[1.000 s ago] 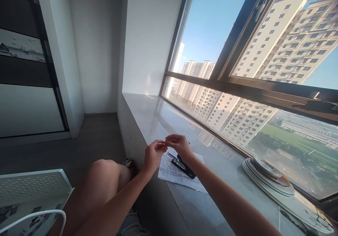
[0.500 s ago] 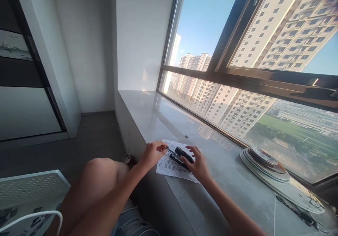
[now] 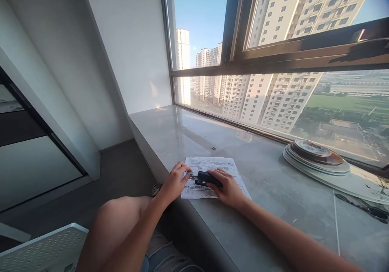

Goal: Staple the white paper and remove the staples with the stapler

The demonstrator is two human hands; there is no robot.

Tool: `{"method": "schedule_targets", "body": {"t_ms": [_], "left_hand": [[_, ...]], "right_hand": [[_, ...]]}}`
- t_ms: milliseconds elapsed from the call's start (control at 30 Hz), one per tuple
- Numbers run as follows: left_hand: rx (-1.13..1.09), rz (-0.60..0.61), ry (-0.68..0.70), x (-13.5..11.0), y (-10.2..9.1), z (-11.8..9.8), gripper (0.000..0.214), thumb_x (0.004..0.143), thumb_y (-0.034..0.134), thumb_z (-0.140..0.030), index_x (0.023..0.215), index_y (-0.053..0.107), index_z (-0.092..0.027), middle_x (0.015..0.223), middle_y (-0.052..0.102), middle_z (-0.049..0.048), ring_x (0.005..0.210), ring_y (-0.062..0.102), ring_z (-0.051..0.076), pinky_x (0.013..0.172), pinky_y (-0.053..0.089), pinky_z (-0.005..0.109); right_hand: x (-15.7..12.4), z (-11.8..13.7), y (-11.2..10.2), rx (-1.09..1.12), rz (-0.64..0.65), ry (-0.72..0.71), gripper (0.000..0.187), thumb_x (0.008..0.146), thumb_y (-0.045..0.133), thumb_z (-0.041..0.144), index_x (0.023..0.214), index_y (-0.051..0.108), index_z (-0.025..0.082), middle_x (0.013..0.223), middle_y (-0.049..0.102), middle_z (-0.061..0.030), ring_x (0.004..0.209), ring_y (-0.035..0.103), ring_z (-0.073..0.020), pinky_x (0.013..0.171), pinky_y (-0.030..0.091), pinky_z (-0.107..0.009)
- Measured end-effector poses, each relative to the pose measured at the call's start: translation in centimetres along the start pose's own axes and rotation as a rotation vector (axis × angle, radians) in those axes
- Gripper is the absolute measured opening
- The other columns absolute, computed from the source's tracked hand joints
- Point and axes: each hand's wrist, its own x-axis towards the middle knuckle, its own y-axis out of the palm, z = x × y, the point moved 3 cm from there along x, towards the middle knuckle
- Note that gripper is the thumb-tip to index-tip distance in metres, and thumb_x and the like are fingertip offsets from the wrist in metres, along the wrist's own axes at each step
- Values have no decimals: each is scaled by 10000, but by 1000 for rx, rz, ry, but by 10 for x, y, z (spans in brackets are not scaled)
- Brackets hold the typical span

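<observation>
A dark stapler [image 3: 204,177] lies on a printed sheet of paper [image 3: 223,165] near the front edge of a grey stone windowsill [image 3: 273,191]. My right hand [image 3: 227,187] is wrapped over the stapler's rear half. My left hand [image 3: 175,181] pinches at the stapler's metal front end, fingers closed; what sits between the fingertips is too small to make out.
A stack of decorated plates [image 3: 319,158] stands on the sill at the right by the window. Dark scissors [image 3: 369,210] lie at the far right. A tiny dark bit [image 3: 213,148] lies beyond the paper. My bare knee [image 3: 117,215] is below the sill, a white perforated rack [image 3: 45,249] at lower left.
Both hands came down from mid-air, where the fingertips met, onto the stapler on the paper. The view has swung left and levelled.
</observation>
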Motion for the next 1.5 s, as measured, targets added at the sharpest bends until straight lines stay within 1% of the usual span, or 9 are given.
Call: {"method": "schedule_targets", "body": {"t_ms": [133, 233, 300, 433, 567, 800, 967, 1200, 1500], "left_hand": [[2, 84, -8, -1, 3, -1, 174, 946, 583, -157, 1055, 697, -230, 1134, 664, 51, 1031, 648, 203, 928, 525, 346], [-25, 107, -23, -1, 2, 0, 170, 928, 614, -178, 1044, 724, -238, 1134, 676, 48, 982, 655, 191, 832, 542, 307], [-35, 114, -40, -1, 2, 1, 170, 925, 625, -198, 1038, 744, -241, 1127, 682, 45, 944, 658, 181, 808, 545, 300], [-56, 131, -69, -2, 0, 1, 186, 914, 646, -230, 1049, 774, -243, 1099, 696, 43, 916, 663, 174, 821, 552, 305], [-132, 119, -69, -3, -3, 0, 201, 905, 656, -253, 1056, 789, -237, 1096, 700, 49, 975, 673, 186, 824, 572, 299], [-114, 125, -67, -2, -5, 1, 206, 899, 673, -279, 1051, 806, -234, 1075, 708, 54, 962, 678, 189, 851, 577, 315], [-161, 127, -56, -2, -6, -3, 218, 907, 663, -291, 1061, 805, -228, 1088, 702, 65, 994, 677, 196, 846, 593, 321], [-114, 99, -62, -1, -11, -6, 197, 886, 683, -266, 1031, 815, -244, 1056, 720, 54, 979, 693, 206, 888, 587, 349], [-60, 132, -70, -4, -12, -5, 229, 899, 681, -282, 1087, 811, -267, 1111, 733, 50, 1036, 701, 218, 931, 581, 347]], "right_hand": [[1, 2, 0, 4, 15, -34, 287, 956, 625, 301, 1228, 649, 215, 953, 714, -77, 881, 626, -238, 782, 487, -364], [2, 3, -2, 8, 14, -31, 280, 949, 636, 295, 1218, 653, 218, 963, 716, -75, 887, 627, -235, 785, 482, -358], [2, 3, -4, 4, 18, -31, 281, 953, 636, 308, 1218, 656, 218, 959, 717, -78, 887, 630, -237, 788, 482, -360], [1, 4, -4, -4, 41, -46, 279, 957, 625, 312, 1218, 655, 216, 989, 729, -85, 875, 626, -236, 777, 481, -364], [0, 3, -4, 10, 20, -25, 280, 950, 632, 316, 1211, 658, 217, 950, 717, -77, 858, 622, -230, 762, 479, -357], [0, 4, -4, 6, 25, -56, 269, 951, 634, 320, 1201, 663, 223, 957, 725, -74, 864, 623, -234, 772, 474, -359], [1, 5, -5, 45, -6, -39, 261, 961, 629, 333, 1192, 661, 217, 949, 720, -75, 870, 624, -232, 780, 477, -356], [0, 5, -6, 32, -13, -56, 268, 962, 626, 340, 1198, 663, 218, 960, 726, -83, 870, 619, -239, 779, 478, -367], [0, 8, -8, 25, -3, -72, 272, 971, 609, 365, 1191, 672, 218, 950, 731, -85, 845, 614, -237, 760, 476, -367]]}}
